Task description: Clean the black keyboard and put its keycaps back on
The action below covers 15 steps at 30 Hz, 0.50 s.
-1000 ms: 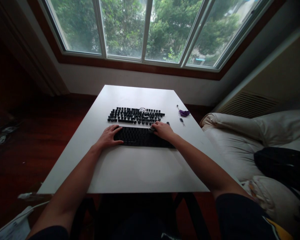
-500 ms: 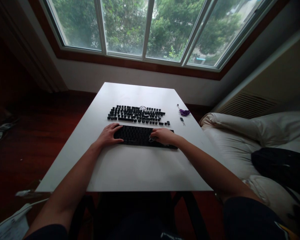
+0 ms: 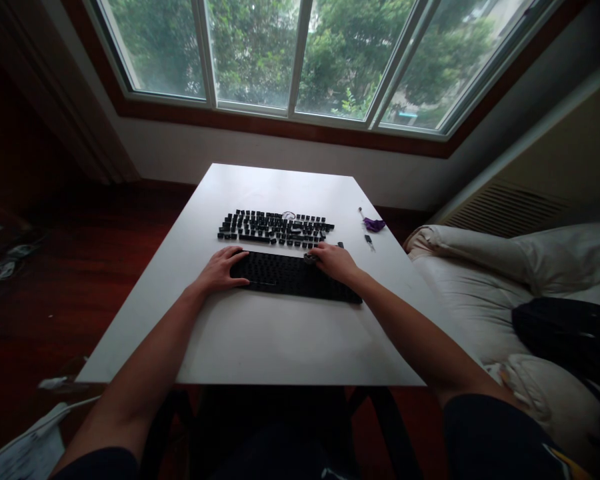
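Observation:
A black keyboard (image 3: 285, 275), its keycaps off, lies across the white table. My left hand (image 3: 219, 270) holds its left end, fingers at the far edge and thumb at the near edge. My right hand (image 3: 334, 260) is closed over the keyboard's far edge, right of the middle. Between its fingertips is a small grey thing (image 3: 309, 259), perhaps a bit of cloth, too small to make out. Just beyond the keyboard, loose black keycaps (image 3: 275, 225) are laid out in rows. A pale ring-shaped thing (image 3: 289, 215) lies at their far side.
On the table's (image 3: 240, 340) right side lie a purple cloth-like thing (image 3: 374, 225), a thin stick (image 3: 361, 212) and a small black-headed tool (image 3: 369, 240). A pale sofa (image 3: 460, 280) stands to the right, with a dark bag (image 3: 565, 333) on it. A window (image 3: 260, 53) is ahead.
My right hand has moved away from me, from the middle of the keyboard to its far edge, with the grey thing still in its fingers. My left hand keeps its hold.

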Each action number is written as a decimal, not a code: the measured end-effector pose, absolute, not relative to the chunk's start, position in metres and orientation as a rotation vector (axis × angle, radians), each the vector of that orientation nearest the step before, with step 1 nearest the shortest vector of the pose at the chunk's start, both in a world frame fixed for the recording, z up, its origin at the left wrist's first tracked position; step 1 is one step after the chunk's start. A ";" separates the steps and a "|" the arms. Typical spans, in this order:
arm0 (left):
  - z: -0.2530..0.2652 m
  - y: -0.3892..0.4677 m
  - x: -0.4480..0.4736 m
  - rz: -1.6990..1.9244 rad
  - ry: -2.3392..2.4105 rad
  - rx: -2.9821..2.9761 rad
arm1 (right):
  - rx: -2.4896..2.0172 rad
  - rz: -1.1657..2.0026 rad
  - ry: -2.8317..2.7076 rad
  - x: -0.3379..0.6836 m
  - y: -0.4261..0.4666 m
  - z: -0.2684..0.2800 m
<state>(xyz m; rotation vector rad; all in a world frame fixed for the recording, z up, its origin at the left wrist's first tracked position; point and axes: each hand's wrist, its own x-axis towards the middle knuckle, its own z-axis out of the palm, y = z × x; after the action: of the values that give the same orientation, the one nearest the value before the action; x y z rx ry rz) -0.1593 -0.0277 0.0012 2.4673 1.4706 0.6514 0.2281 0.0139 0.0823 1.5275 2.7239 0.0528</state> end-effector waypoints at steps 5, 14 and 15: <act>0.000 -0.027 -0.160 0.659 1.479 2.466 | 1.256 -0.054 2.703 0.224 0.003 0.088; 0.001 -0.027 -0.161 0.700 1.414 2.433 | 0.987 -0.679 2.690 0.212 0.011 0.106; 0.002 -0.027 -0.162 0.710 1.397 2.425 | 1.031 -0.687 2.744 0.204 0.015 0.107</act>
<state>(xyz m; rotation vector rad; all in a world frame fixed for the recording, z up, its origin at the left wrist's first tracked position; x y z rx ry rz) -0.1621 -0.0270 0.0015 2.4249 1.3969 0.7095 0.2044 0.0146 0.1065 1.0308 2.7444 -0.6866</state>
